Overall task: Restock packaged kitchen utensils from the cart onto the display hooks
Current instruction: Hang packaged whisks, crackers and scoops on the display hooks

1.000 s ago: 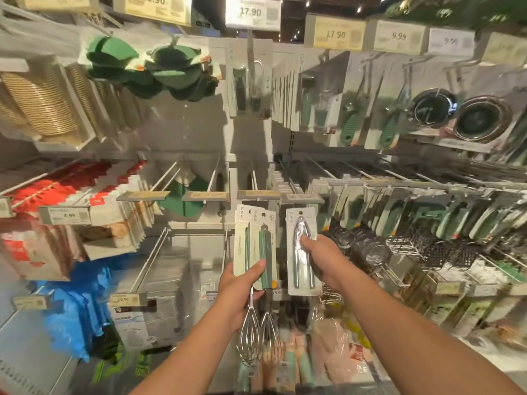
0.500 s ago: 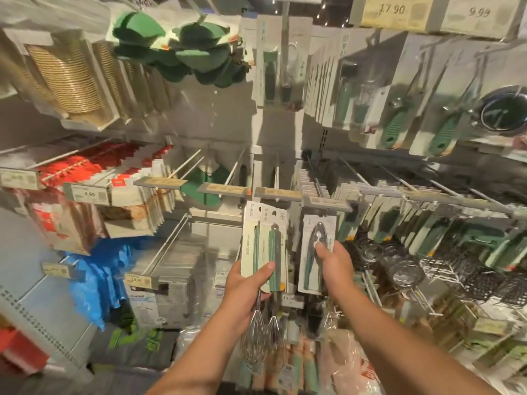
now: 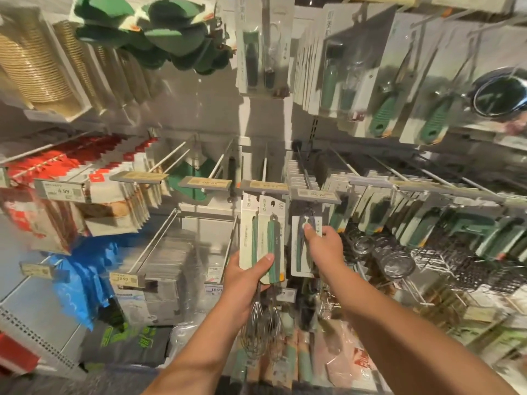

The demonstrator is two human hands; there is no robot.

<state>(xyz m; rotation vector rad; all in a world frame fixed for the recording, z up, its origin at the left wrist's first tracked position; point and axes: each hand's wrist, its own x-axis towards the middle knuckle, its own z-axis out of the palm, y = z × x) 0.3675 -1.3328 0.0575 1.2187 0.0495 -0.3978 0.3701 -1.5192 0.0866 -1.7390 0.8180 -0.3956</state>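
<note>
Whisk packs [image 3: 262,240], two carded whisks with green handles, sit in the person's left hand [image 3: 245,276], thumb pressed across the front card and fingers curled behind. Their wire heads hang below the hand. The right hand [image 3: 323,246] pinches a carded metal utensil [image 3: 303,243] by its upper part, thumb on the front. Compared with a second ago, this card has risen until its top edge sits just under the grey price strip [image 3: 315,195] at the tip of a display hook, and its tool now looks dark in shadow. The whisk packs have also come up, close under the neighbouring price strip [image 3: 263,186], and the view has tilted lower and nearer the wall.

The setting is a shop display wall of white panel with long metal hooks [image 3: 166,153] jutting out in rows. Red and white packets [image 3: 94,178] hang at left, blue bags [image 3: 82,280] below them. Green-handled tools on cards [image 3: 382,118] hang above right, and round wire strainers [image 3: 396,260] crowd the hooks just right of the right hand. Green cloth items [image 3: 159,32] hang at top. Packaged goods lie blurred beneath the forearms.
</note>
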